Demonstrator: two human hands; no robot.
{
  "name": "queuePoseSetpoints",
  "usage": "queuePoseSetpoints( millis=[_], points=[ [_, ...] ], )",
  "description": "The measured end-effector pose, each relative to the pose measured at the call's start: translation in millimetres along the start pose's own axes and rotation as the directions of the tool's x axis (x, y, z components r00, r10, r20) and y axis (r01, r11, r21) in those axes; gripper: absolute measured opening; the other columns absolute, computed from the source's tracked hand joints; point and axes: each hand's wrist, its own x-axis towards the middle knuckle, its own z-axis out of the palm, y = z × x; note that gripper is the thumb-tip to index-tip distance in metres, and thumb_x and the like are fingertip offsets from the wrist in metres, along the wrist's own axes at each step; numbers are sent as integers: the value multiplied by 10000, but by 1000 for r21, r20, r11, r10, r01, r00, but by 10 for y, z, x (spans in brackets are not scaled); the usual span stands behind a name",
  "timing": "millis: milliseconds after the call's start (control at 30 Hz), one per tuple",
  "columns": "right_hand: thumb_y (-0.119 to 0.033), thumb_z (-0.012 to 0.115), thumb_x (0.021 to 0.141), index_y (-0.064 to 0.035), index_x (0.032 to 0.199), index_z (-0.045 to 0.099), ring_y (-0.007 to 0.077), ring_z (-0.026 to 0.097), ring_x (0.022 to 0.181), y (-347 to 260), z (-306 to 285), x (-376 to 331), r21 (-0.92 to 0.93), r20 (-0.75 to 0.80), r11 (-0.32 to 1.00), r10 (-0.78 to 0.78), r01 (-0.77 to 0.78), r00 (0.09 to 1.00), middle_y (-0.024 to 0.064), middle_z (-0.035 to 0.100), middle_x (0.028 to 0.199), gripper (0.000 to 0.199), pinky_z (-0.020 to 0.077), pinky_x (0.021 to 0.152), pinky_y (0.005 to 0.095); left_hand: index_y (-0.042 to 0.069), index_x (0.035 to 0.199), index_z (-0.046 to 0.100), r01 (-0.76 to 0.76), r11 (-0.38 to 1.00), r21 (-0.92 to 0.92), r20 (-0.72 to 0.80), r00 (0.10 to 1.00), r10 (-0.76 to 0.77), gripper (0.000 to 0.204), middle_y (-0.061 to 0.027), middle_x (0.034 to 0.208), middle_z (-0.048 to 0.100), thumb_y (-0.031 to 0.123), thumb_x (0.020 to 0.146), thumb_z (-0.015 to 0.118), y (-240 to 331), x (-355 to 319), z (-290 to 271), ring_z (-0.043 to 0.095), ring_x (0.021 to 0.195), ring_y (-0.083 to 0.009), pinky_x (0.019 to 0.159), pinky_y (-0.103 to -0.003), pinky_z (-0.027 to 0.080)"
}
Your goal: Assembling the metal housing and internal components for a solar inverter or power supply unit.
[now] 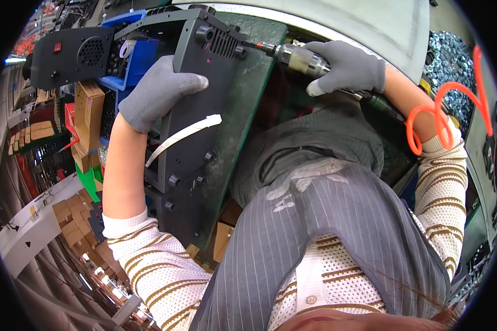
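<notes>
A black metal housing (190,105) with vent slots and round feet lies on its side across the green bench. My gloved left hand (165,91) grips its upper part, thumb along the face and the other fingertips hidden from sight. In my gloved right hand (345,69) is a power screwdriver (303,59), held level with fingers wrapped round its body. Its tip points left and meets the housing's edge near a round foot (239,51) beside the slots. A white strap (185,135) sticks out from the housing below my left hand.
Another black casing (72,55) with a round fan grille and red switch stands at the far left, next to a blue bin (141,60). An orange coiled hose (455,88) hangs by my right forearm. Shiny small metal parts (450,69) are heaped at the right. Cardboard boxes (88,116) stand left.
</notes>
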Motion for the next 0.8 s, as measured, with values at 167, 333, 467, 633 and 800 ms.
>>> queuePoseSetpoints(
  millis=[167,333,467,633,800],
  points=[
    [-324,753,650,-29,1225,528,225,581,872,38,-14,46,-18,40,999,33,-33,999,117,624,935,684,450,806,332,-27,944,633,-35,999,-7,78,996,35,298,-63,795,639,178,727,638,52,-10,10,606,665,-118,631,-256,502],
    [-344,766,664,5,1197,528,197,558,896,59,-1,54,100,100,995,-2,-8,995,99,607,952,679,433,828,316,-27,951,635,-56,995,-77,106,992,64,289,-57,795,639,160,731,621,18,-5,-14,602,666,-115,633,-262,503],
    [-331,768,663,8,1187,525,182,540,893,49,-37,37,132,125,991,-2,-14,992,81,592,950,670,424,827,308,-30,979,625,-55,998,-33,93,994,58,311,-67,831,640,150,725,624,36,-14,-11,610,703,-126,657,-275,504],
    [-351,766,672,10,1161,532,174,535,871,103,9,64,218,153,974,25,-59,988,70,580,920,651,430,798,304,-4,908,644,-61,995,-78,106,992,69,235,-51,782,636,141,723,638,26,13,-8,603,658,-115,621,-267,501],
    [-354,769,668,8,1166,531,187,545,870,133,30,82,165,105,986,3,-21,994,77,588,923,660,434,800,310,12,894,643,-82,995,-56,93,992,87,212,-37,776,634,141,726,639,20,22,-23,588,652,-107,622,-261,487]
  ],
)
